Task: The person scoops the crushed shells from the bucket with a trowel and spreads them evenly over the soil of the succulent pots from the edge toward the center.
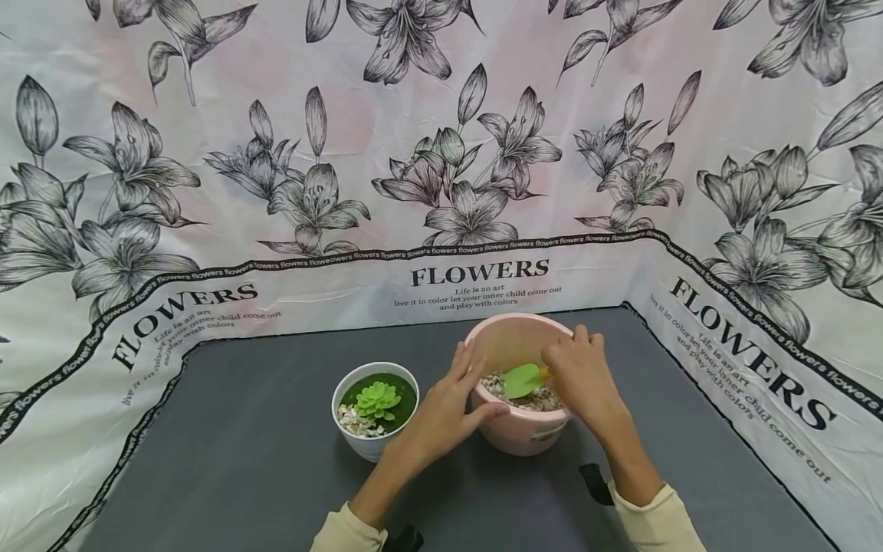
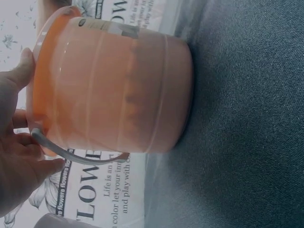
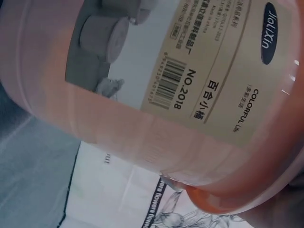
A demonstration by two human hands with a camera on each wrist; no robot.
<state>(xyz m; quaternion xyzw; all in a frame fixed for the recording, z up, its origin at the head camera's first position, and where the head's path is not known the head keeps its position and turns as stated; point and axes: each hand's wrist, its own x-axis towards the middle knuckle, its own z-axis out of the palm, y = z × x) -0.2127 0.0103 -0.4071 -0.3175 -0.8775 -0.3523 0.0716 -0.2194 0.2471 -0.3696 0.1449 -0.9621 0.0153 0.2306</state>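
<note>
A pink bucket (image 1: 524, 437) stands on the dark table, with pale gravel (image 1: 493, 383) in its bottom. My left hand (image 1: 444, 414) grips the bucket's left rim, the thumb at the near edge. Its grey carrying handle (image 2: 76, 156) hangs along the side by those fingers. Over the right rim reaches my right hand (image 1: 576, 376), its fingers curled round the yellow handle of a small shovel. The green blade of the shovel (image 1: 523, 381) lies at the gravel inside; most of its handle is hidden by the hand. Only the bucket's side and label (image 3: 204, 71) fill the right wrist view.
Left of the bucket, close to my left forearm, is a white pot (image 1: 369, 445) holding a green succulent (image 1: 376, 401), dark green filling and pale pebbles. White flower-printed cloth (image 1: 476, 276) walls off the back and both sides of the grey table (image 1: 241, 445).
</note>
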